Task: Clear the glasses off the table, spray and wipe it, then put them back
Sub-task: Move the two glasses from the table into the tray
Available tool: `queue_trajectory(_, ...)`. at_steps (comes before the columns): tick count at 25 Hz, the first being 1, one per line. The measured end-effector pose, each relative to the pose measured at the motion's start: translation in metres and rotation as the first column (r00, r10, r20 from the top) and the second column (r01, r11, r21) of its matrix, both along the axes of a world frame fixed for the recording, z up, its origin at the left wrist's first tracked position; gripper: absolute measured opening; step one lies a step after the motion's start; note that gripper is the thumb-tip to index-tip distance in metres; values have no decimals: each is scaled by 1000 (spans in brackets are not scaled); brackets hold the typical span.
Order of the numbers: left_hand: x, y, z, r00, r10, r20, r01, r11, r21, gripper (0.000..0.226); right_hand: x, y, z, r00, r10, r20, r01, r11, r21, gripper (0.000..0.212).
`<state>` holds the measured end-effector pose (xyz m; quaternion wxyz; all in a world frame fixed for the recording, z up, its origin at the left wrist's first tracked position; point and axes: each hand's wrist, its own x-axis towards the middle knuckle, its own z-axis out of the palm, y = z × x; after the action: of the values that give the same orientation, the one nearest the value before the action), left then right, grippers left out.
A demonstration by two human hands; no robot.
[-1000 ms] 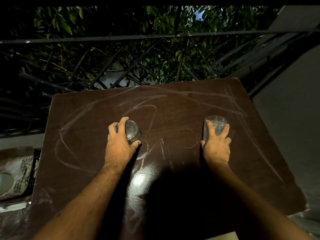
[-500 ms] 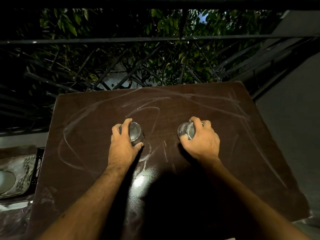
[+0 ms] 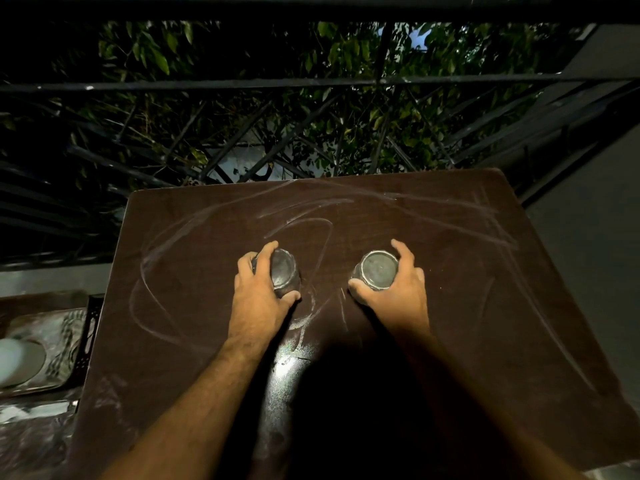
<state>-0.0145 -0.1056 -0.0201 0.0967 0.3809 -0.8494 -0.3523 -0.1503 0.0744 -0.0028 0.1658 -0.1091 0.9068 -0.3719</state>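
Note:
A dark brown table (image 3: 450,271) carries pale streaks and smears across its top. Two clear glasses stand near its middle, seen from above. My left hand (image 3: 258,292) wraps the left glass (image 3: 282,271), fingers on its far side and thumb on its near side. My right hand (image 3: 398,292) holds the right glass (image 3: 379,270), with the thumb on the near left side and fingers curled around the right. Both glasses rest on or just above the tabletop; I cannot tell which.
A black metal railing (image 3: 311,81) with leafy branches behind it runs past the table's far edge. Low on the left lies a patterned tray (image 3: 59,344) with a pale round object (image 3: 17,362). A grey wall (image 3: 588,237) borders the right side.
My right hand carried its glass from the right part of the table leftward to the middle, beside the left glass. The left hand and its glass stayed almost still.

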Motion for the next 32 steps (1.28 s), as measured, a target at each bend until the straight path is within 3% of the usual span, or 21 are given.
queue_trajectory(2, 2, 3, 0, 992, 98, -76, -88, 988, 128, 115, 5, 0, -8, 991, -99, 87, 111, 982, -154, 114)
queue_trajectory(5, 2, 7, -1, 951, 281, -131, -234, 927, 292, 127, 8, -6, -21, 980, -160, 118, 185, 950, -250, 120)
queue_trajectory(9, 8, 8, -4, 933, 332, -137, -294, 925, 241, 93, 10, -10, -29, 975, -182, 131, 209, 948, -240, 104)
queue_trajectory(14, 34, 3, 2, 933, 309, -183, -253, 927, 277, 87, 34, -14, -22, 969, -211, 130, 242, 920, -308, 79)
queue_trajectory(21, 112, -27, 22, 946, 206, -251, -156, 966, 205, 84, 108, -35, -5, 984, -159, 85, 179, 917, -356, 81)
queue_trajectory(28, 196, -73, 36, 944, 192, -267, -129, 963, 237, 81, 188, -78, 8, 980, -193, 51, 198, 897, -395, 79)
queue_trajectory(32, 251, -95, 25, 951, 221, -214, -167, 955, 246, 99, 234, -104, 2, 980, -187, 63, 197, 896, -398, 78)
